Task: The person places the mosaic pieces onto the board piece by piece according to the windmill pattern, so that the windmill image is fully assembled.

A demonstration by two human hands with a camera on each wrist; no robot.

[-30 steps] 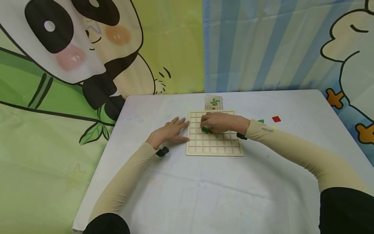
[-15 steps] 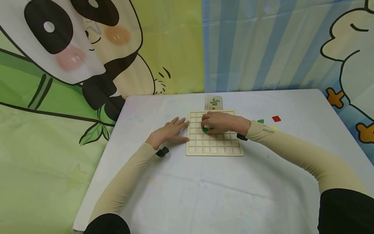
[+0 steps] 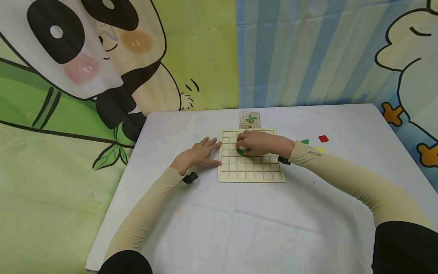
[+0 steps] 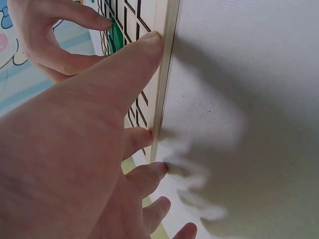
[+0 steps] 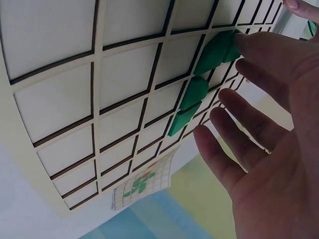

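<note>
With right fingers (image 5: 251,119) pinched on a green piece (image 5: 231,51) mid grid board (image 3: 251,175), beside other green pieces (image 5: 195,91) already laid, left fingers (image 4: 144,179) spread at its left edge, apparently partway, with loose green piece (image 3: 305,141), red piece (image 3: 323,139) and yellow piece (image 3: 319,149) unplaced on the desk (image 3: 239,224) at right

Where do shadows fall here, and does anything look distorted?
Left wrist view: the left hand casts a soft-edged shadow on the table; head view: a broad, faint shadow lies below the right sleeve; right wrist view: the board slants, its squares looking smaller toward the card.
</note>
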